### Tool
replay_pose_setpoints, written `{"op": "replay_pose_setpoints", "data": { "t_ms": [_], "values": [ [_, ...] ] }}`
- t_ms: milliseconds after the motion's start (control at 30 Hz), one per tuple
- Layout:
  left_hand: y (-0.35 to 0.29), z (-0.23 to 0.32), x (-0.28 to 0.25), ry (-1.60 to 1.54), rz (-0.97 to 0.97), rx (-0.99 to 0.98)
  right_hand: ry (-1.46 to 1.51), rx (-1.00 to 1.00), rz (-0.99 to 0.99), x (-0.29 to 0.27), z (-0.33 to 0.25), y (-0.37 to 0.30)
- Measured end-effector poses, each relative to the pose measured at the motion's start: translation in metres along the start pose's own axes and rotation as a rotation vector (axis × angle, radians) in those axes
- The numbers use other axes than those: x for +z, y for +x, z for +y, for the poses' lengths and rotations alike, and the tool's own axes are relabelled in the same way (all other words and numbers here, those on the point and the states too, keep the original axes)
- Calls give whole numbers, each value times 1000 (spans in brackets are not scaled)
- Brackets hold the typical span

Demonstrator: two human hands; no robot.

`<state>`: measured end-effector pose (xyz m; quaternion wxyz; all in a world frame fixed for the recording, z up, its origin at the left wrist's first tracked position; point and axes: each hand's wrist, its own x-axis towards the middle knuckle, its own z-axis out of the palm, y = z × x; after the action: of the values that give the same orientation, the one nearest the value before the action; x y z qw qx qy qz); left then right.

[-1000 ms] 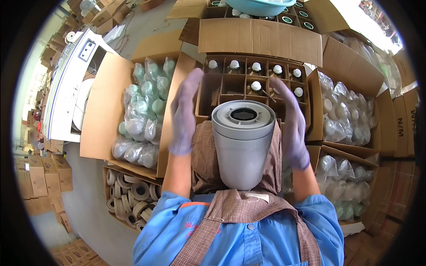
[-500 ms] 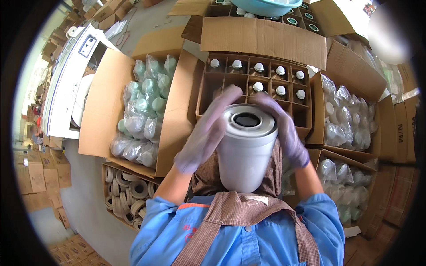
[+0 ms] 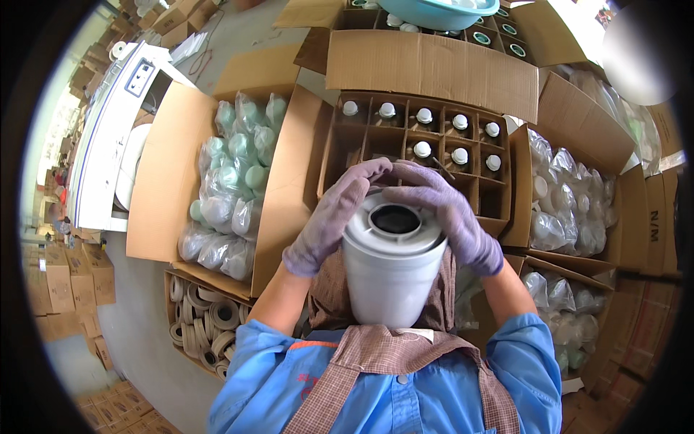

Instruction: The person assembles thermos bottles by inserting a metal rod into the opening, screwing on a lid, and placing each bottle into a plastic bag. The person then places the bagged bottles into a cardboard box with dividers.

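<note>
Presently we record both hands gloved and cupped around the top of a grey canister [image 3: 394,286]. The left hand [image 3: 334,223] lies along the left of the rim, the right hand [image 3: 463,220] along the right, its thumb bent over the cover [image 3: 396,245]. Their fingertips come close together at the far edge; whether they meet, or how firmly they press, we cannot tell. Location: roughly upright at the lap, against the brown checked apron [image 3: 332,295], on the near side of a divided carton [image 3: 367,137] of white-capped bottles [image 3: 423,116]. Handling, our judgement: wall probably stiff plastic, hardly fragile; weight uncertain, since the dark opening [image 3: 395,218] reveals no contents. Smooth sides may slip under fabric; we would favour opposed palms just below the rim, not lifting by the cover, which may be loose.
</note>
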<state>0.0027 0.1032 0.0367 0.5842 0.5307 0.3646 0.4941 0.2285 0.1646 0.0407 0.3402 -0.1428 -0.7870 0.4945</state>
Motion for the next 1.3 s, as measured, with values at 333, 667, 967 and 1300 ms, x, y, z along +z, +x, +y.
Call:
{"op": "replay_pose_setpoints", "data": {
  "t_ms": [333, 667, 967, 1300],
  "values": [
    [30, -31, 28, -973, -281, -310, -402, -193, -162, 23, -83, -10],
    [-79, -13, 24, 651, -216, 29, -350, -29, -326, -7, -132, -73],
    [-126, 10, 57, 924, 29, -164, -205, 319, -155, -45, -67, -45],
    [-118, -15, 5, 314, 178, -459, -1121, 1044, -156, -56, 280, -20]
  ]
}}
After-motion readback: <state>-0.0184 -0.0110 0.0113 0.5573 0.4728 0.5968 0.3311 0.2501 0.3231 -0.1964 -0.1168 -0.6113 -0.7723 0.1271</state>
